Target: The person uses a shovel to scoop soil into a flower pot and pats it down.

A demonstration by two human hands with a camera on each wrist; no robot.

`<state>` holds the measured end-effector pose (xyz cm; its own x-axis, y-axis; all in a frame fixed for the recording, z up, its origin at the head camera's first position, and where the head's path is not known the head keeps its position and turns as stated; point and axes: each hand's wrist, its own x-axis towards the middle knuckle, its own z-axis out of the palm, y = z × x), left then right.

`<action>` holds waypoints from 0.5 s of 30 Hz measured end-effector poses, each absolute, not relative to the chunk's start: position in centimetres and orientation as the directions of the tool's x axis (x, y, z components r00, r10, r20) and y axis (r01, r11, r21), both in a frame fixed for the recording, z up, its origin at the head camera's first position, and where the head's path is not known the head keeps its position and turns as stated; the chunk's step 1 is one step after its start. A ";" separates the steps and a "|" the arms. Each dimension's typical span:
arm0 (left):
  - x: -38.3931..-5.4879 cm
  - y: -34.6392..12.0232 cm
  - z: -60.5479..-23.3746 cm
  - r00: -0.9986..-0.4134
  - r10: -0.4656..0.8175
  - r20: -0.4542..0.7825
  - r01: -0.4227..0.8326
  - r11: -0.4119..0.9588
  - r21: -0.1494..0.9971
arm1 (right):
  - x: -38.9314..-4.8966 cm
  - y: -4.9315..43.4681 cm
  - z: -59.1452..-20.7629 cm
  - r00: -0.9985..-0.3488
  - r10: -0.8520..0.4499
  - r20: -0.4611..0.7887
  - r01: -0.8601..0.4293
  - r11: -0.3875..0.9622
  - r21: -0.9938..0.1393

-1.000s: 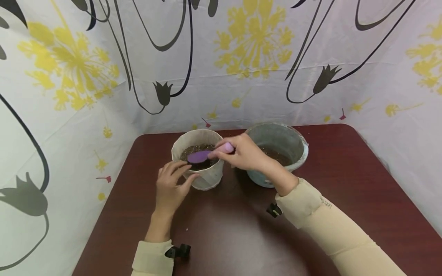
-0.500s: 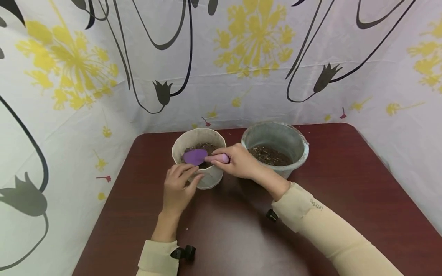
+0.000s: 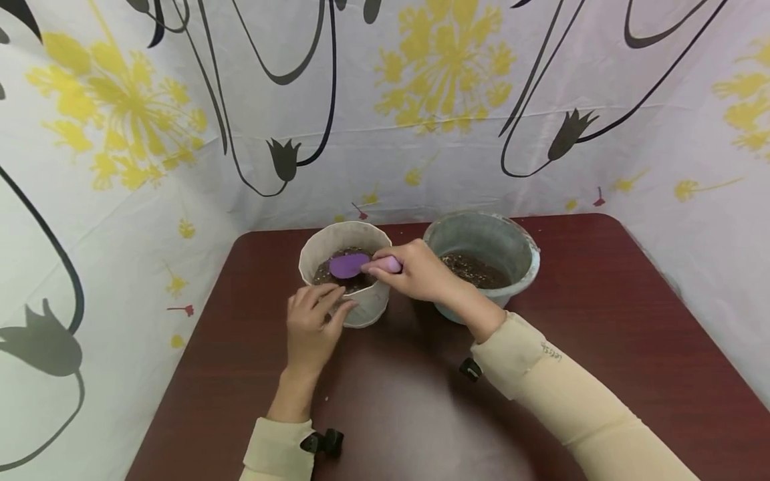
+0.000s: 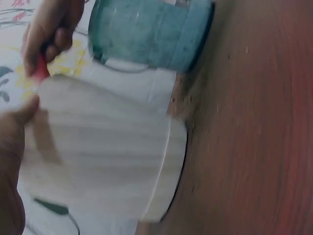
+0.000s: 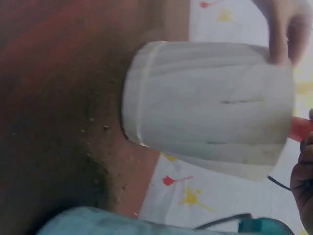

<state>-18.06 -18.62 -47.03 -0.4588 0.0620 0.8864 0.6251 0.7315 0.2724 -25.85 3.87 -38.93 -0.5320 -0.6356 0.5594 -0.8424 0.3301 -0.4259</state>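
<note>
My right hand [image 3: 418, 270] holds the handle of a small purple trowel [image 3: 349, 266]. Its blade is over the dark soil inside a white flowerpot [image 3: 368, 308]. At the pot's near left rim, my left hand [image 3: 308, 327] pinches the wall, thumb outside and fingertips over the edge. In the left wrist view the pot's pale ribbed side [image 4: 102, 147] fills the middle, and the trowel's neck looks red behind the rim. The right wrist view shows the left fingers [image 5: 279, 41] at the rim, while the pot hides the blade.
Right of the white pot stands a larger blue-green pot [image 3: 481, 234] with soil [image 3: 472, 269] in its bottom. Both rest toward the back of the dark red table [image 3: 385, 401]. A flower-patterned cloth [image 3: 361, 153] hangs behind. Crumbs of soil [image 5: 105, 128] lie between the pots.
The trowel blade swung left over the soil, then moved back right and slightly away. My left hand slid a little right along the white pot's rim, then stayed there.
</note>
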 end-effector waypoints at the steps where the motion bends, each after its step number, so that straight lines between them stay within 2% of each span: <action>1: -18.0 -18.8 -47.0 -0.460 0.061 0.886 0.622 0.734 0.272 | -25.9 4.0 -38.8 -0.537 -0.619 0.574 -0.841 0.333 -0.427; 8: -18.2 -20.0 -47.1 -0.457 0.007 0.890 0.670 0.661 0.339 | -26.3 4.1 -39.2 -0.522 -0.647 0.555 -0.852 0.368 -0.373; 15: -18.0 -18.2 -47.6 -0.435 -0.107 0.894 0.638 0.664 0.390 | -26.2 3.9 -39.1 -0.503 -0.589 0.632 -0.864 0.338 -0.373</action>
